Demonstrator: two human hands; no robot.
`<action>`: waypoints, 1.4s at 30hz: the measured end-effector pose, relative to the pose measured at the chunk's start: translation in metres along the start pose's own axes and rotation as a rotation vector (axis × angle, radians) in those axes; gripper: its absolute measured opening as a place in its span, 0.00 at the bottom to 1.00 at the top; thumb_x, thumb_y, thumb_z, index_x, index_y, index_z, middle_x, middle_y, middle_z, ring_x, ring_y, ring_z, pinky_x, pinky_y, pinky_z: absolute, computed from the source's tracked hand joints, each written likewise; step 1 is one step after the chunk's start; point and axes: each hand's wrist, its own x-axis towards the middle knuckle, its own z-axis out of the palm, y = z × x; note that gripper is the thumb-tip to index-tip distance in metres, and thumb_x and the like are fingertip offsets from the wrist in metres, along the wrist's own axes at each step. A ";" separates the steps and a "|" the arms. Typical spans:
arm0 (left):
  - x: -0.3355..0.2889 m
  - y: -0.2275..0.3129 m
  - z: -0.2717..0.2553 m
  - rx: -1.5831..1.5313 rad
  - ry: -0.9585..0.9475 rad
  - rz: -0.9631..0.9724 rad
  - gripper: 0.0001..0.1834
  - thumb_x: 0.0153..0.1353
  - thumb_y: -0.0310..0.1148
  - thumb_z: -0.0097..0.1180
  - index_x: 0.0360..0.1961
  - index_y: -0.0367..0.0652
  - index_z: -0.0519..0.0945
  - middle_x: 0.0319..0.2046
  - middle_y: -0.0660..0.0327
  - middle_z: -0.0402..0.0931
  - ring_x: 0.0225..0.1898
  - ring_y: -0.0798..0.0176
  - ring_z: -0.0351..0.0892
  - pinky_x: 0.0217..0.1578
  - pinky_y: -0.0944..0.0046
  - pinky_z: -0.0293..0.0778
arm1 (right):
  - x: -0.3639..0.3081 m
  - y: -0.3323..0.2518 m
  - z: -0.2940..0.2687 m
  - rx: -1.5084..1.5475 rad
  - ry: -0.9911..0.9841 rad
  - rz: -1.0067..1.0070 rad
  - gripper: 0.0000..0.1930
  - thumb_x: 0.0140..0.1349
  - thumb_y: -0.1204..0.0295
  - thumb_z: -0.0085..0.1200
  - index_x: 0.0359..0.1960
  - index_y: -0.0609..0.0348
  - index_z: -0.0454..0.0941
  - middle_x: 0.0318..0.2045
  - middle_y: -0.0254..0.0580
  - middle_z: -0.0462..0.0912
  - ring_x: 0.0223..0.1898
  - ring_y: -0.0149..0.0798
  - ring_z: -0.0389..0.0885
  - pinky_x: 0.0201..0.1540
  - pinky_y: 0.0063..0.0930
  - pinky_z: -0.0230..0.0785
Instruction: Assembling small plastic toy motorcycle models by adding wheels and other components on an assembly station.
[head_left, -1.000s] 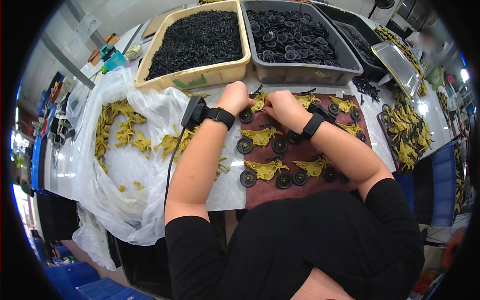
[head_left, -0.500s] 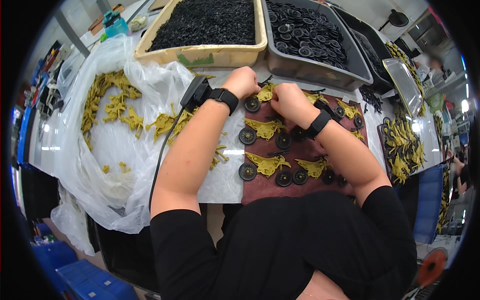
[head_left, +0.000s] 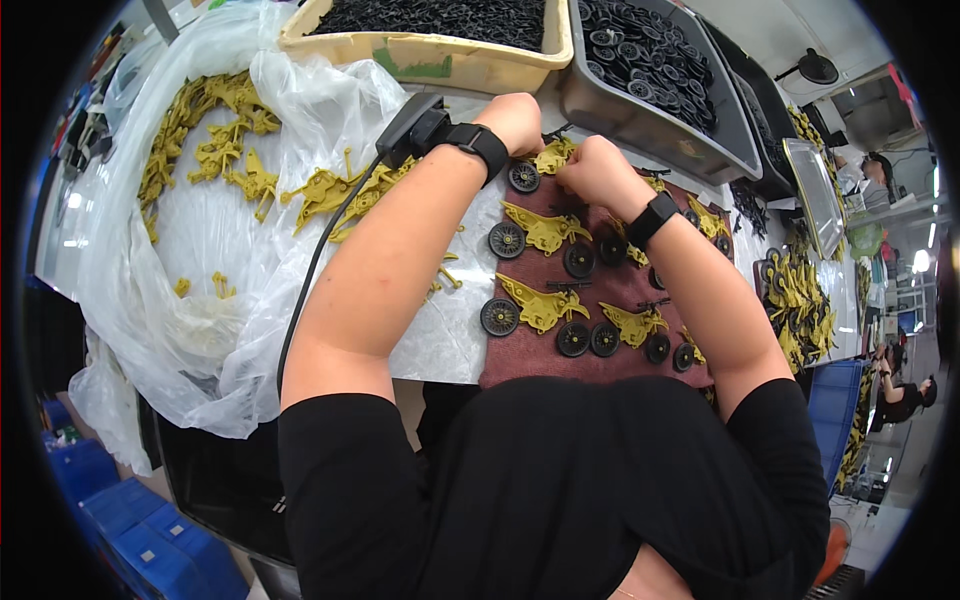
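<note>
The left hand and the right hand meet near the far left corner of the brown cloth, with fingers curled at two ends of a small yellow body; whether they pinch it or only touch it, one cannot tell, because the knuckles hide the fingertips. Having a hand at each end probably keeps the light piece steady. A black wheel lies just beside it, below the left hand, and a thin black bar shows behind it. Toward the near edge of the cloth, more yellow bodies lie in rows with wheels beside them, apparently spread so that each stays within reach. The right forearm covers part of the cloth's right side, and the black shirt hides some of its near edge. To the left, an open plastic bag keeps loose yellow parts together. Beyond the cloth stand a grey tub of wheels and a cream tub of small black pieces, too dense to make out singly; the picture's border cuts off both tubs' far ends.
</note>
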 end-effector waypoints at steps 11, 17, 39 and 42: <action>-0.017 0.018 -0.013 -0.560 -0.019 -0.110 0.18 0.64 0.39 0.54 0.23 0.35 0.77 0.15 0.64 0.71 0.12 0.73 0.64 0.13 0.71 0.59 | -0.029 0.001 -0.039 0.336 0.156 -0.122 0.13 0.61 0.65 0.55 0.33 0.66 0.81 0.24 0.40 0.83 0.20 0.29 0.76 0.24 0.26 0.69; -0.024 0.046 -0.020 -1.354 -0.230 -0.256 0.16 0.71 0.37 0.40 0.33 0.36 0.74 0.23 0.65 0.69 0.20 0.74 0.65 0.16 0.76 0.61 | -0.048 -0.006 -0.031 0.480 0.269 -0.310 0.13 0.57 0.75 0.59 0.44 0.65 0.80 0.28 0.41 0.83 0.28 0.29 0.79 0.34 0.23 0.72; 0.029 0.085 0.044 -0.091 0.150 0.250 0.10 0.51 0.33 0.61 0.32 0.37 0.84 0.28 0.48 0.81 0.34 0.48 0.82 0.40 0.56 0.76 | -0.065 0.091 -0.054 0.119 0.287 -0.104 0.07 0.54 0.79 0.54 0.33 0.67 0.81 0.23 0.47 0.82 0.24 0.38 0.82 0.30 0.30 0.74; 0.040 0.096 0.056 -0.006 0.122 0.248 0.09 0.50 0.32 0.62 0.32 0.39 0.85 0.27 0.48 0.80 0.34 0.48 0.81 0.40 0.56 0.76 | -0.066 0.098 -0.046 -0.049 0.338 -0.203 0.07 0.51 0.78 0.55 0.31 0.67 0.82 0.22 0.51 0.81 0.26 0.44 0.82 0.33 0.33 0.73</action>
